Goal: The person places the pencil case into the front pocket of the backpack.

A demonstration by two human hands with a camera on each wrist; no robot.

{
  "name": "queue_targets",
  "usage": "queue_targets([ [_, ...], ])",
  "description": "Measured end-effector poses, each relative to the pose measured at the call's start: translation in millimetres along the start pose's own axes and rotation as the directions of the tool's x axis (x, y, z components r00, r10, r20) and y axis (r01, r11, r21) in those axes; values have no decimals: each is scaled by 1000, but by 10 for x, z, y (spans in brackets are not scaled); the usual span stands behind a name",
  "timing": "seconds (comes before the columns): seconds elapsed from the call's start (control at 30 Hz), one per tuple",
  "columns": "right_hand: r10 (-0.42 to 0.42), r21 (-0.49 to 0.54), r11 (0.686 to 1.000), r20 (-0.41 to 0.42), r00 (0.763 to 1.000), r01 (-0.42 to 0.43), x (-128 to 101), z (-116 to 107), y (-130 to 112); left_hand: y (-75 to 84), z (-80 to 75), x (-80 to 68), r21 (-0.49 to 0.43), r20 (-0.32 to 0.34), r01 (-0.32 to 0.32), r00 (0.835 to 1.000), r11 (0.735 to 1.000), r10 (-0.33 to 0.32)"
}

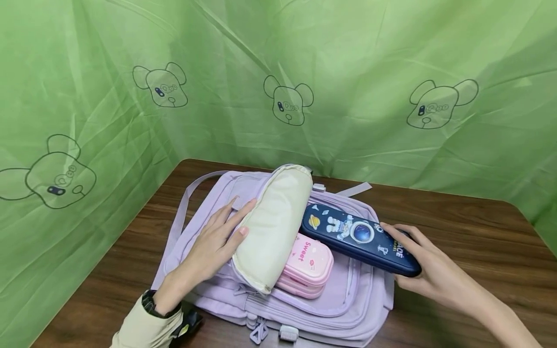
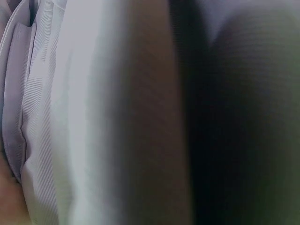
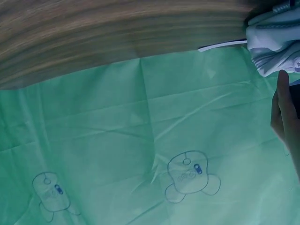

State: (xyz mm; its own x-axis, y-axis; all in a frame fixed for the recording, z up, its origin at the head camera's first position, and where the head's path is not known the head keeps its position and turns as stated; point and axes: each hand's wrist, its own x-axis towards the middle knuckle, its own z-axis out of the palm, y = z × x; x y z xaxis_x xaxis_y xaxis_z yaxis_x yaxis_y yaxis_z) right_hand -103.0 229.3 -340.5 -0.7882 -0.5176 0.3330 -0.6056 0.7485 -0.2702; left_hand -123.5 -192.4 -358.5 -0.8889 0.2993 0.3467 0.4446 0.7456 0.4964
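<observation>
A lilac backpack lies on the table with its front pocket flap folded back, cream lining outward. My left hand rests on the flap with fingers extended, the tips of the thumb and a finger against the lining. My right hand grips the right end of a navy pencil case printed with an astronaut and planets. The navy case's left end reaches the flap's edge. Below it, a pink pencil case marked "Sweet" lies in the pocket, partly hidden by the flap. In the right wrist view, fingers show at the right edge.
The brown wooden table extends to the right of the backpack. Green cloth with bear outlines hangs behind and to the left. A strap curves along the bag's left side, and buckles lie at the near edge.
</observation>
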Motion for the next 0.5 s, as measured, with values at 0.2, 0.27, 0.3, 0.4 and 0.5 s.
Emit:
queue_targets([
  [0.2, 19, 27, 999, 26, 999, -20, 93, 96, 5, 4, 17, 9, 9, -1, -14, 1000, 1000, 14],
  [0.27, 25, 33, 999, 29, 999, -26, 105, 125, 8, 0, 22, 8, 12, -1, -15, 1000, 1000, 15],
  [0.3, 27, 41, 999, 31, 999, -28, 113, 141, 8, -1, 22, 6, 14, 0, -11, 1000, 1000, 11],
  [0.4, 25, 58, 998, 36, 999, -27, 141, 185, 8, -5, 12, 2, 26, 10, -6, 1000, 1000, 6],
  [0.5, 26, 69, 997, 42, 999, -29, 184, 217, 9, -4, -10, -4, 37, 34, 3, 999, 999, -4],
])
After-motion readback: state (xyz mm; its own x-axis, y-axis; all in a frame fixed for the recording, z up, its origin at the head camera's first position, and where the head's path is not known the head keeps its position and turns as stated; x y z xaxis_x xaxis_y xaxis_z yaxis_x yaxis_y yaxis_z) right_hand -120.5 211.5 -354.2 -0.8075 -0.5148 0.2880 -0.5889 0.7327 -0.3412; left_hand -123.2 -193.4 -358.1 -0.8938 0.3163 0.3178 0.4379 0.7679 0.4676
